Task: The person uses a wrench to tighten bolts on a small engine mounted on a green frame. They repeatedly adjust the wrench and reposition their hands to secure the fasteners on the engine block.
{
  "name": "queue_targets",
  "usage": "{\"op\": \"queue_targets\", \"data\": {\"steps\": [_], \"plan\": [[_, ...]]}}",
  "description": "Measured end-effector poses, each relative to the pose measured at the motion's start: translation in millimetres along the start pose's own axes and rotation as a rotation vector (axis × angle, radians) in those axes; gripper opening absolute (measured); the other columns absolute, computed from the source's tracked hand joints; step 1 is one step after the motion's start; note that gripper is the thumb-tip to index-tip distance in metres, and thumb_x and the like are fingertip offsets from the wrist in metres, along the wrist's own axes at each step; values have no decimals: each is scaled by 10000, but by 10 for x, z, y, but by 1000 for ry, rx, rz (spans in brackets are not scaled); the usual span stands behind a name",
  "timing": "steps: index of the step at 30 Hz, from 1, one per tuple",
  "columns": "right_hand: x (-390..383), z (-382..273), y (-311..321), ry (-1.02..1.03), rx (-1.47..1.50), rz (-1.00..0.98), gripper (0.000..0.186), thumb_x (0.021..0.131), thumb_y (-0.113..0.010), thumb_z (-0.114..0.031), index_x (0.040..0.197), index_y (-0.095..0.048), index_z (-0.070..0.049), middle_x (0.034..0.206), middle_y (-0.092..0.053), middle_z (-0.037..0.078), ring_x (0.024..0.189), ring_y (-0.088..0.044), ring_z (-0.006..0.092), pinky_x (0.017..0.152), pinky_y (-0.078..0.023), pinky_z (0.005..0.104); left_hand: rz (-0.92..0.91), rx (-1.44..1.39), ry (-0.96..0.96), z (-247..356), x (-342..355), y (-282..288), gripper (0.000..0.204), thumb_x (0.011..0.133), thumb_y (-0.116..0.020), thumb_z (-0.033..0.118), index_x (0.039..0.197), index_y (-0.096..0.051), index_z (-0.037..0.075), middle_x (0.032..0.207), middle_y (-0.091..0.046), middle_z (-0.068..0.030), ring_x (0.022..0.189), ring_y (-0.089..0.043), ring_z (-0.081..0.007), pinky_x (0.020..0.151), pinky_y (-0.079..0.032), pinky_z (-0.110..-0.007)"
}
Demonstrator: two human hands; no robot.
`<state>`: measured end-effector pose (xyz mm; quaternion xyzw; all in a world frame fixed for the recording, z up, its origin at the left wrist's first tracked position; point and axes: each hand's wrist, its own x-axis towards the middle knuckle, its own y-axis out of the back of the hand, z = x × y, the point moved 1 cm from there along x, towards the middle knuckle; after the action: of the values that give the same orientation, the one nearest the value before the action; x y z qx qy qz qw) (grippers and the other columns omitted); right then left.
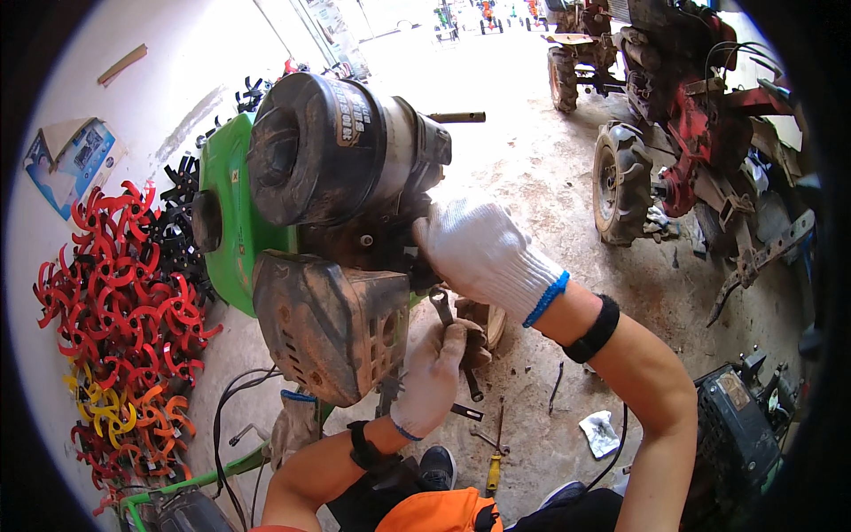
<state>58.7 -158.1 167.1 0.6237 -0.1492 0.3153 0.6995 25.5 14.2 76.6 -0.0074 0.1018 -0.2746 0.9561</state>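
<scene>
A small engine stands in front of me, with a dusty black air filter [310,146], a green fuel tank [238,222] and a muddy brown exhaust guard [310,324]. My left hand [427,390], in a white glove, is closed round a dark ring wrench [445,310], below and right of the guard. The wrench slants, its upper ring end close to the engine. My right hand [479,248], gloved in white with a blue cuff, presses curled fingers against the engine's right side, under the air filter. Its fingertips and whatever they grip are hidden.
Red, yellow and orange curved tiller blades [124,293] are heaped at the left wall. A yellow-handled screwdriver [494,470] and a white rag [600,434] lie on the floor. A muddy red tractor [683,151] stands at right, above a dark machine [740,426].
</scene>
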Motion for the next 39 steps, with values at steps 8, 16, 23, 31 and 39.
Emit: {"op": "queue_targets", "data": {"steps": [8,16,23,31,39], "plan": [[-39,59,39,4,64,-58,132,957,-712,-166,1010,-699,-45,646,-654,80,604,-720,231,569,-599,395,-24,-126,30,-139,100,-89,273,1183,-490,226,1251,-646,11,1134,-747,-109,961,-759,-202,860,-634,-341],[-1159,-42,-10,-515,980,-187,600,1097,-605,-482,1478,-538,-24,1147,-752,240,1015,-762,355,922,-623,486,39,-37,-93,-5,93,-125,299,1159,-590,235,1356,-699,39,1234,-770,-58,1093,-711,-125,952,-583,-293],[-1565,-143,-171,-450,726,-90,406,1004,-697,-152,1381,-586,-51,1024,-721,196,903,-729,398,816,-606,469,-11,-182,-120,-100,180,-232,263,1138,-629,190,1346,-689,41,1190,-748,-32,1012,-700,-111,876,-591,-277],[-1089,402,-154,-457,799,-43,393,1147,-528,-406,1173,-750,-83,836,-722,176,720,-716,337,678,-578,430,-93,19,-127,-131,153,-146,295,1163,-575,214,1372,-651,20,1275,-725,-73,1043,-712,-149,965,-607,-344],[-596,560,-236,-410,778,-218,448,1134,-527,-437,1173,-757,-55,911,-746,217,831,-735,375,776,-588,463,-121,137,-169,-108,190,-98,284,1159,-578,200,1376,-671,44,1340,-713,-65,1111,-710,-155,1000,-588,-348]]}}
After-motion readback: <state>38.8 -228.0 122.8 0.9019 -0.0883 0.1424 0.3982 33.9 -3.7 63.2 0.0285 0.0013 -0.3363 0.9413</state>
